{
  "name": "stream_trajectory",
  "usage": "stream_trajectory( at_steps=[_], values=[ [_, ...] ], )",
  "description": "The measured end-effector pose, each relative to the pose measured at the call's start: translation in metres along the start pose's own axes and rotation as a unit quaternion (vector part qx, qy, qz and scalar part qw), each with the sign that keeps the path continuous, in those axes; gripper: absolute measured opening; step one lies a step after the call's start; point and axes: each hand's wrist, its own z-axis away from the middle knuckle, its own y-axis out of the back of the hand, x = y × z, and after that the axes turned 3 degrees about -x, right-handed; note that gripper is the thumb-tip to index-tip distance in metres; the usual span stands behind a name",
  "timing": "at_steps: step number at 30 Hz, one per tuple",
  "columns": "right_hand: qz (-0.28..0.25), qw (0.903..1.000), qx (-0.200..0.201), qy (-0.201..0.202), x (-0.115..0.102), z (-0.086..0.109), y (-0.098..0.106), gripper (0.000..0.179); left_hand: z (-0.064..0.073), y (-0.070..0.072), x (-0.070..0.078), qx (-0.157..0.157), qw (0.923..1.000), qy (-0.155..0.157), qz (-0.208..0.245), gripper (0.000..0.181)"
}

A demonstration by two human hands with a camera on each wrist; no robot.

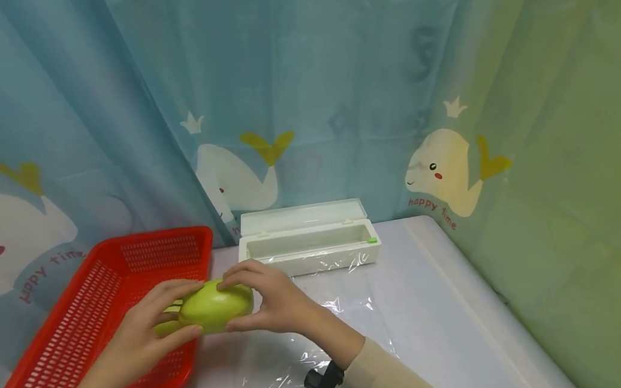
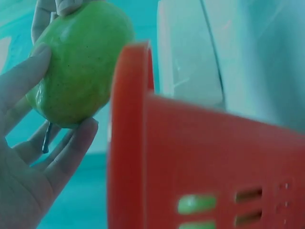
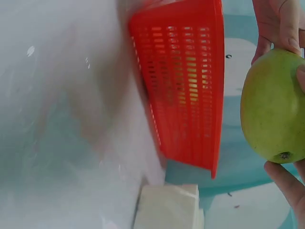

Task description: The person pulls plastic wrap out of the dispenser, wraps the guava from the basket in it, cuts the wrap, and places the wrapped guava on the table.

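A smooth green pear (image 1: 216, 307) is held up between both hands, over the right side of the red basket in the head view. My left hand (image 1: 142, 332) grips its stem end, thumb below and fingers above. Around the opposite end curl the thumb and fingers of my right hand (image 1: 269, 296). The left wrist view shows the pear's dark stem (image 2: 46, 138) poking out between the left fingers. In the right wrist view the pear's brown blossom end (image 3: 284, 155) faces down, close to a fingertip.
A red slotted basket (image 1: 60, 331) stands at left, with green and yellow showing through its slots. Behind the hands sits a white film dispenser box (image 1: 315, 260), lid raised. Clear plastic film (image 1: 341, 318) stretches from it over the white table (image 1: 439, 329). Curtains hang behind.
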Motion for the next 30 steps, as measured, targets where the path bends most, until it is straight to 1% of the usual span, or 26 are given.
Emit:
stream_trajectory(
  at_steps=[2, 4, 10, 12, 16, 21, 28, 30],
  values=[
    [0.002, 1.0, 0.003, -0.001, 0.001, 0.004, 0.003, 0.052, -0.003, -0.004, 0.001, -0.002, 1.0, -0.007, 0.003, 0.063],
    [-0.003, 1.0, 0.005, 0.0, 0.002, 0.009, 0.006, 0.052, -0.005, -0.007, 0.002, -0.006, 1.0, -0.007, 0.004, 0.062],
    [-0.006, 1.0, 0.004, 0.0, 0.008, 0.02, 0.017, 0.053, -0.012, -0.018, 0.011, -0.012, 0.9999, 0.006, -0.01, 0.062],
    [-0.007, 1.0, 0.001, -0.005, 0.009, 0.024, 0.02, 0.053, -0.014, -0.022, 0.014, -0.014, 0.9998, 0.006, -0.014, 0.061],
    [-0.017, 0.9995, -0.008, -0.025, 0.012, 0.033, 0.026, 0.053, -0.018, -0.032, 0.019, -0.015, 0.9999, 0.004, 0.004, 0.06],
    [-0.001, 0.9995, -0.002, -0.033, 0.019, 0.047, 0.033, 0.054, -0.026, -0.046, 0.023, -0.021, 0.9988, 0.007, 0.044, 0.061],
    [0.006, 0.9985, -0.002, -0.055, 0.024, 0.06, 0.04, 0.055, -0.031, -0.059, 0.029, -0.028, 0.9978, 0.016, 0.059, 0.062],
    [0.005, 0.9982, -0.003, -0.059, 0.025, 0.064, 0.041, 0.055, -0.032, -0.064, 0.029, -0.03, 0.997, 0.017, 0.07, 0.061]
  ],
)
